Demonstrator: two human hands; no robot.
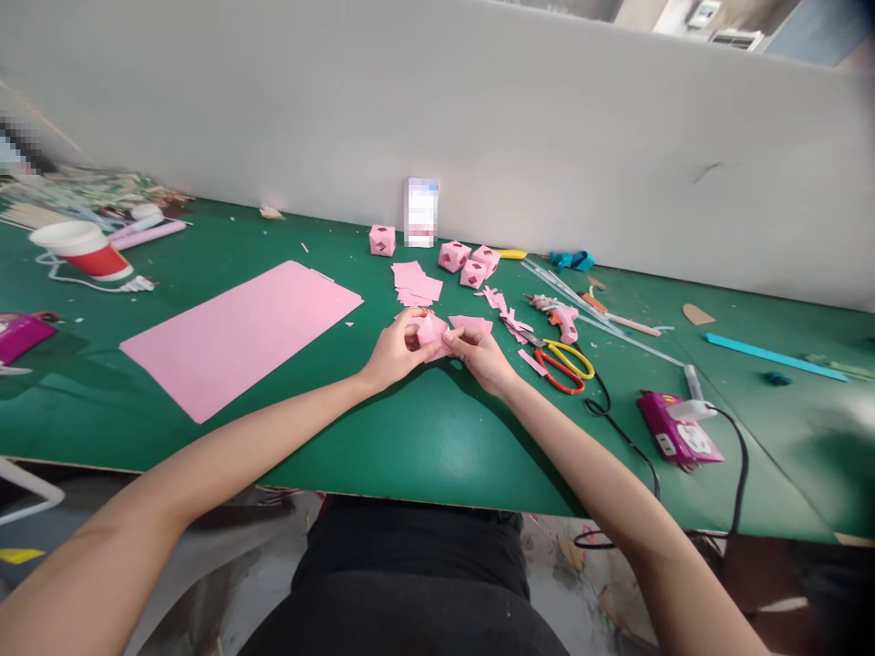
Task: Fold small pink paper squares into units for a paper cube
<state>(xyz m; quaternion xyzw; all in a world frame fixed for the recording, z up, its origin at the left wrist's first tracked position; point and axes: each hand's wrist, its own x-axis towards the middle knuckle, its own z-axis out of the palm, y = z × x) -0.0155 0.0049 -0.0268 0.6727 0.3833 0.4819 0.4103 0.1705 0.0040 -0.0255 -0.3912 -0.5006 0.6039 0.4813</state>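
Between my two hands is a small piece of pink paper (pixel 432 335), partly folded, held just above the green table. My left hand (pixel 397 351) pinches its left side with bent fingers. On its right edge, the thumb and fingers of my right hand (pixel 480 355) are closed. Another pink paper piece (pixel 473 323) lies right behind my right hand. Farther back sits a loose pile of pink paper squares (pixel 416 284). Several folded pink paper cubes with diamond-shaped openings, one of them a lone cube (pixel 382 241), stand near the wall. My fingers hide part of the held paper.
A large pink sheet (pixel 242 337) lies at left, beyond it a paper cup (pixel 86 251). To the right are scissors (pixel 564 364), paper strips (pixel 509 314), a pink glue gun (pixel 564 321) and a purple box (pixel 676 428) with a black cable. A phone (pixel 421 214) leans against the wall.
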